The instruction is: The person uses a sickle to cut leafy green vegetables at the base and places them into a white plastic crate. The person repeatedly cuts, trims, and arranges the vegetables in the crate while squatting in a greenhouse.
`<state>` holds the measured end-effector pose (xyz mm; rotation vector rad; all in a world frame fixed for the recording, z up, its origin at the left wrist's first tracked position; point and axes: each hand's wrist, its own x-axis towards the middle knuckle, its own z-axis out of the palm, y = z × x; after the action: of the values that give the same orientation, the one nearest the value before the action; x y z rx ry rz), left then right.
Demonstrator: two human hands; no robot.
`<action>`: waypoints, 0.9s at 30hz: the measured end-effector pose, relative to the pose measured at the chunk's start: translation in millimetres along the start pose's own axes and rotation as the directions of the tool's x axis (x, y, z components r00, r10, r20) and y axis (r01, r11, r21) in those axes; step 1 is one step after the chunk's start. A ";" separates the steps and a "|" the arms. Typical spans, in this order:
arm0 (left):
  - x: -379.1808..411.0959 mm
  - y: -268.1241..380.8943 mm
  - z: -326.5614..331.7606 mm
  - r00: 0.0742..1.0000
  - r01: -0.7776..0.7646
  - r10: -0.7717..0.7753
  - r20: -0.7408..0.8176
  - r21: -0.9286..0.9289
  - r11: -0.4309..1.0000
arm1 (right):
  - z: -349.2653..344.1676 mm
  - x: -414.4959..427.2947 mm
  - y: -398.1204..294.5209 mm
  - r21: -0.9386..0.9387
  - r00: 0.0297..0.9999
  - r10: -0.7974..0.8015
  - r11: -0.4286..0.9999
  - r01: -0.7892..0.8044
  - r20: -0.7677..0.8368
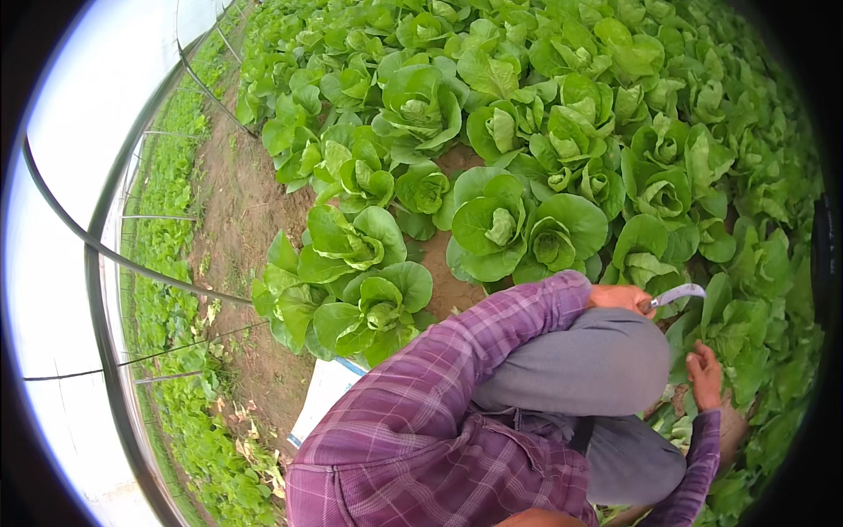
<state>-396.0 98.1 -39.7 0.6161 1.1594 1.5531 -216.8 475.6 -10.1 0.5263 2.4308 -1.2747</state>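
Note:
My left hand [619, 299] is closed around the handle of a small sickle [678, 294], beside my left knee. Its curved metal blade points right, over the leaves of a cabbage-like leafy plant [649, 260]. Lower down, my right hand [705, 377] reaches in beside another leafy plant [731, 329], with thumb and fingers partly curled and apart. I see nothing held in it; whether the fingertips touch a leaf is unclear. The stems near both hands are hidden by foliage and my legs.
Dense leafy heads [490, 224] fill the bed ahead and to the right. Behind my left arm lies a white sheet or bag [326, 395] with blue edging. A bare soil path [244, 191] runs along the left, beside dark curved greenhouse poles [99, 277] and another green row [158, 250].

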 end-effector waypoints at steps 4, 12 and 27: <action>-53.5 -9.0 -12.1 0.990 0.015 -0.006 -0.140 0.059 0.998 | 28.2 7.2 -28.2 -0.147 0.983 -0.115 0.980 0.136 0.141; -81.1 4.8 -50.9 0.831 -0.143 0.188 -0.524 0.125 0.982 | 30.9 16.2 -77.9 -0.425 0.965 -0.163 0.873 0.238 0.206; -339.0 -52.2 -61.2 -0.394 -0.174 -0.061 -0.917 0.009 0.985 | 255.0 174.2 -361.8 0.161 0.266 -0.490 0.667 0.727 0.830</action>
<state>-318.7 -241.5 -51.5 -1.4179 2.2135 2.1674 -506.8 100.4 27.8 -1.0642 1.8386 -1.0119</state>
